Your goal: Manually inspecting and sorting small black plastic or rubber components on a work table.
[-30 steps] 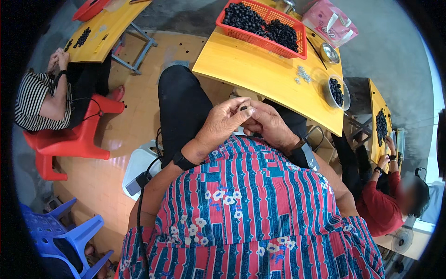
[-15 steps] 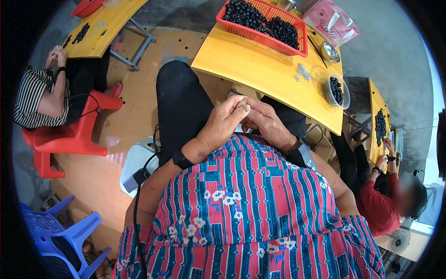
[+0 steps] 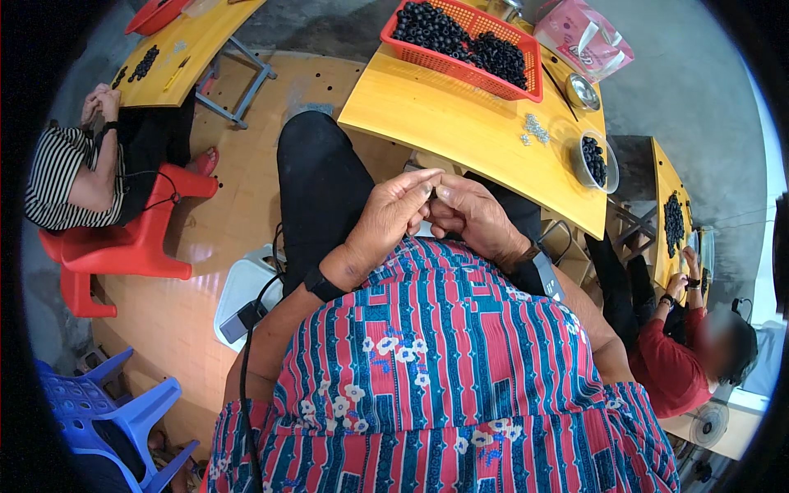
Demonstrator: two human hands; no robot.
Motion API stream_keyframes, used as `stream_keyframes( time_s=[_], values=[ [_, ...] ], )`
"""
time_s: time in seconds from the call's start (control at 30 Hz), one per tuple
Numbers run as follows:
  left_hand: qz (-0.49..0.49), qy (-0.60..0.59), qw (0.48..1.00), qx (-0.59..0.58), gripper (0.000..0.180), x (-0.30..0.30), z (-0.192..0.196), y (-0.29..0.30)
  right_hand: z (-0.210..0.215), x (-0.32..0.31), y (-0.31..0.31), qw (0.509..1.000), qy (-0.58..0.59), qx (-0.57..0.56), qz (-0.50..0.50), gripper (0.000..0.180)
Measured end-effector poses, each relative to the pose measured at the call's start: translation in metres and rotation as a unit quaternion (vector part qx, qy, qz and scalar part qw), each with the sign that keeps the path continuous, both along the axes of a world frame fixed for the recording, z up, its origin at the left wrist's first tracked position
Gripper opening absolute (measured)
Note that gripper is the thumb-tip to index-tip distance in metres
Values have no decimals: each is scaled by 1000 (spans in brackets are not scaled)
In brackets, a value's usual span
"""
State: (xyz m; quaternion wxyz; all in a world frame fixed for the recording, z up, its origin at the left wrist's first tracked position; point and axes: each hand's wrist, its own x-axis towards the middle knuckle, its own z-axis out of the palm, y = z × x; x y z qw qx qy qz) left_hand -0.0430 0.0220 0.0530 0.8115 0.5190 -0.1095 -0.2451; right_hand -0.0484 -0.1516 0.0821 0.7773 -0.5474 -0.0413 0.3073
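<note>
My left hand point(image 3: 388, 215) and my right hand point(image 3: 478, 217) meet above my lap, thumbs and forefingers pinched together at the tips. Something small and dark point(image 3: 433, 194) shows between the fingertips; most of it is covered, and its kind cannot be made out. Beyond my hands is the yellow table point(image 3: 460, 123). On it, small black ring-like parts point(image 3: 431, 29) fill a red plastic basket point(image 3: 468, 59). Small silvery pieces point(image 3: 536, 128) lie loose near the table's right side. A clear round tub point(image 3: 579, 168) there holds more black parts point(image 3: 593, 160).
A metal bowl point(image 3: 583, 92), a dark stick point(image 3: 561, 89) and a pink bag point(image 3: 585, 41) are at the table's far right. People work at yellow tables on both sides. A red stool point(image 3: 131, 238) and a blue chair point(image 3: 107, 411) stand left. A cable point(image 3: 244, 386) hangs along my left arm.
My fingertips have opened slightly from their closer clasp, and the thumbs have shifted apart. A small dark thing now shows between them. The table and what stands on it are unchanged.
</note>
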Motion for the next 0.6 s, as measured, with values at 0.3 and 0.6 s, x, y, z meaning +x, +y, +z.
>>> stream_keyframes(
  time_s=[0.3,0.6],
  values=[
    [-36,-3,999,31,48,0,14,0,10,-5,6,986,-75,-151,-11,34],
    [-47,-10,999,11,45,0,4,1,3,-3,9,964,-151,-217,11,34]
  ],
)
